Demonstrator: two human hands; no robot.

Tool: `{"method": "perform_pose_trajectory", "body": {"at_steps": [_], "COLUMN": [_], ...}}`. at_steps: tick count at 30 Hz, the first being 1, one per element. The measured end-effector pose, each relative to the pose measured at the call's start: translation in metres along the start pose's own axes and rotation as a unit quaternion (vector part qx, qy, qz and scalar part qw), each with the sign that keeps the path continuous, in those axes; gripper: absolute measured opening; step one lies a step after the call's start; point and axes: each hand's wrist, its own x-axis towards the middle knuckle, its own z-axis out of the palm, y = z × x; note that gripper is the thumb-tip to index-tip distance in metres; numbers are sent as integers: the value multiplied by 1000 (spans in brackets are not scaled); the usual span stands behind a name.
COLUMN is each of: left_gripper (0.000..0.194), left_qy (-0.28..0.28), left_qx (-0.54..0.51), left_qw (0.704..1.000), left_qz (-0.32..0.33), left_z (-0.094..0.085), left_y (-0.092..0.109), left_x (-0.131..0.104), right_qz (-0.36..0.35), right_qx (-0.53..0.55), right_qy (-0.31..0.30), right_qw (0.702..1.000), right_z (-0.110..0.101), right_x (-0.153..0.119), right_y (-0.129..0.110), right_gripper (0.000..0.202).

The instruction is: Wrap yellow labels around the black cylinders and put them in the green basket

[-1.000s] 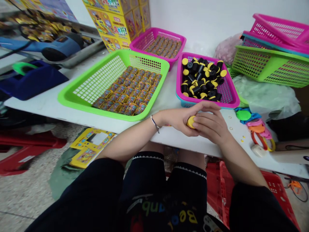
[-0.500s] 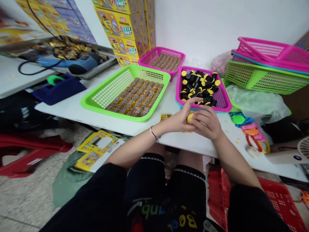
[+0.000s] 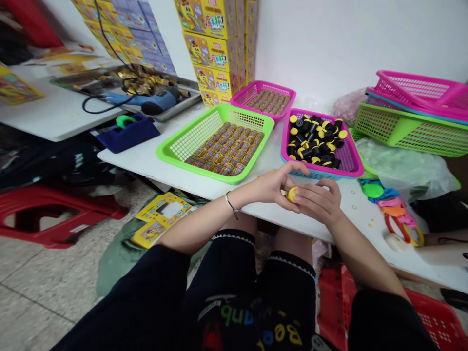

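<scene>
Both hands meet over the front edge of the white table, around one small piece with a round yellow cap (image 3: 292,194). My left hand (image 3: 276,187) holds it from the left, thumb and fingers curved about it. Wrapped round its right side are the fingers of my right hand (image 3: 319,201). Most of the piece is hidden by the fingers. Just behind the hands stands a pink basket (image 3: 351,165) of black cylinders with yellow caps (image 3: 314,139). A green basket (image 3: 168,152) to the left holds rows of small labelled cups (image 3: 228,148).
Behind is another pink basket (image 3: 288,91) beside stacked yellow boxes (image 3: 214,58). A blue heat gun (image 3: 161,101) lies on a metal tray at the left. Stacked baskets (image 3: 413,127), a plastic bag (image 3: 405,163) and coloured bands (image 3: 393,212) are on the right.
The camera view has shifted, so the table and baskets appear further right and slightly lower. Both hands stay together on the yellow-capped piece, with the fingers slightly rearranged.
</scene>
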Motion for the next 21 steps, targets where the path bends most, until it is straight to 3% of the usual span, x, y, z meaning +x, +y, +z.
{"method": "perform_pose_trajectory", "body": {"at_steps": [3,5,8,10,11,13,15,18,21], "left_gripper": [77,65,45,40,40,41,41,38,37], "left_qy": [-44,-42,39,132,176,238,252,238,195], "left_qx": [-16,11,145,260,307,358,384,411,451], "left_qw": [999,999,988,956,935,900,872,832,802], "left_qz": [-3,4,26,15,-6,-76,-169,-287,-340], "left_z": [-1,-1,-13,-34,-48,-81,-112,-142,-150], "left_y": [2,11,34,52,59,69,71,63,51], "left_x": [0,-4,-19,-37,-47,-67,-82,-91,-90], "right_qz": [9,22,73,134,175,317,414,439,419], "right_qx": [-16,1,46,50,40,24,31,52,73], "right_qy": [-4,-1,36,40,6,-92,-226,-411,-550], "right_qw": [1000,1000,996,989,984,944,881,797,719], "right_z": [3,7,8,4,2,1,10,36,64], "right_x": [-2,-5,-3,3,6,11,12,10,12], "right_y": [-3,-2,11,29,41,67,92,121,134], "right_gripper": [17,26,52,56,47,21,27,42,56]}}
